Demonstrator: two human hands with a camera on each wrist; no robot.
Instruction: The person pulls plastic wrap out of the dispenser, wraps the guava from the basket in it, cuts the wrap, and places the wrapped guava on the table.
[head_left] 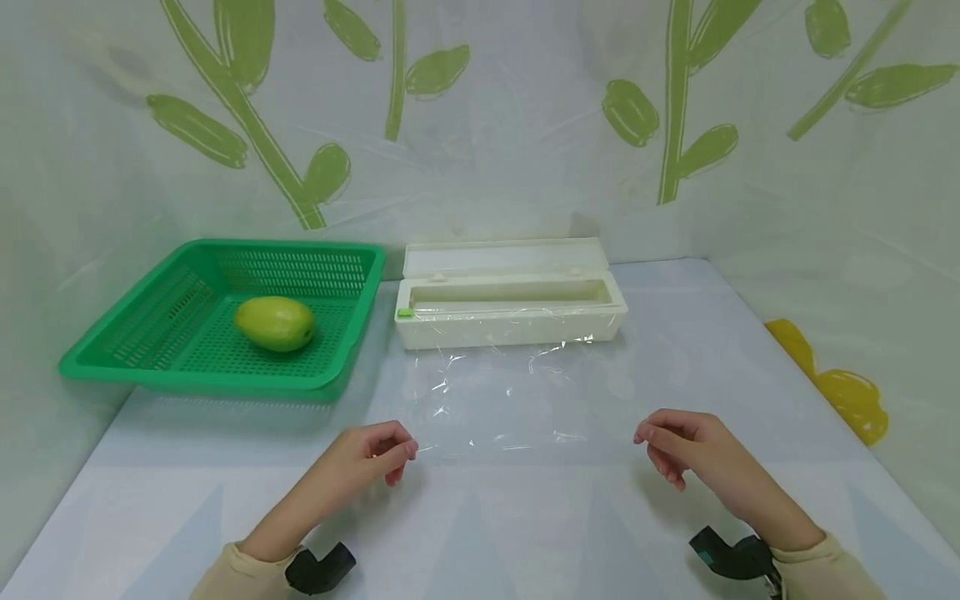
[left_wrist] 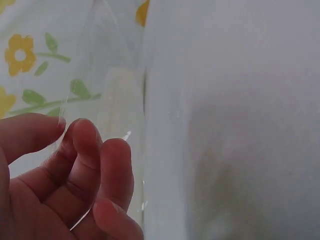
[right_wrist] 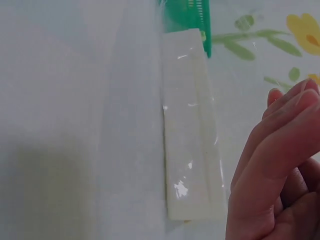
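A clear sheet of plastic wrap [head_left: 502, 400] stretches out from the white wrap dispenser box [head_left: 510, 327], whose lid stands open at the back. My left hand [head_left: 375, 454] pinches the near left corner of the film between thumb and forefinger, the other fingers curled loosely below. In the left wrist view, the film's edge runs up from those fingertips [left_wrist: 62, 122]. On the other side, my right hand [head_left: 693, 450] has thumb and forefinger together at the near right corner of the wrap. The film is hard to see there, and the right wrist view hides the pinch point.
A green plastic basket [head_left: 337, 379] stands at the back left with a yellow-green mango-like fruit [head_left: 275, 323] in it. A small green slider [head_left: 406, 313] sits at the left end of the box. Patterned white sheeting [head_left: 525, 125] hangs behind the table [head_left: 525, 525].
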